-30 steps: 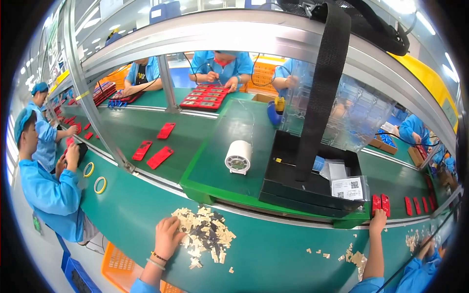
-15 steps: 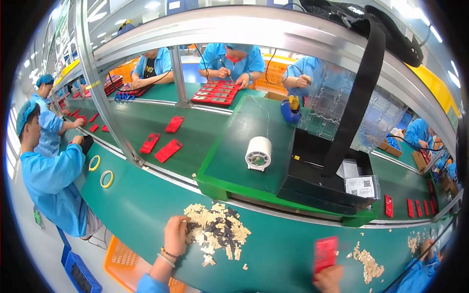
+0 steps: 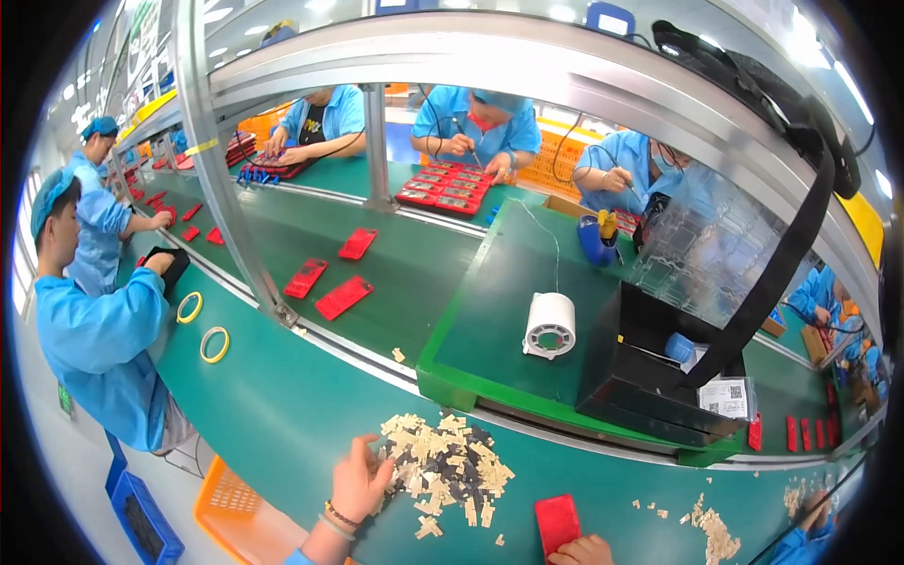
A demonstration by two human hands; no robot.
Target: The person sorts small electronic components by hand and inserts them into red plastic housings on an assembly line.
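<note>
Workshop: green bench [image 3: 273, 405] across near side, belt [image 3: 414, 264] beyond. Left hand [image 3: 361, 482] at left edge of pile [image 3: 441, 463], cream and black bits; fingers half-curled, cannot tell whether any bit is pinched. Right hand [image 3: 582, 552] at near edge, right of pile, gripping near end of red case [image 3: 556, 521]; cannot tell if case touches bench. Smaller cream heap [image 3: 713, 535] farther right. Past pile, fan [image 3: 550, 318] left of black bin [image 3: 650, 414]. Tape rolls [image 3: 217, 359] left, near co-worker [image 3: 99, 348].

The flat case [image 3: 557, 521] at five o'clock is red. Mixed cream-and-black pieces [image 3: 447, 469] speckle the green surface [image 3: 282, 405].
</note>
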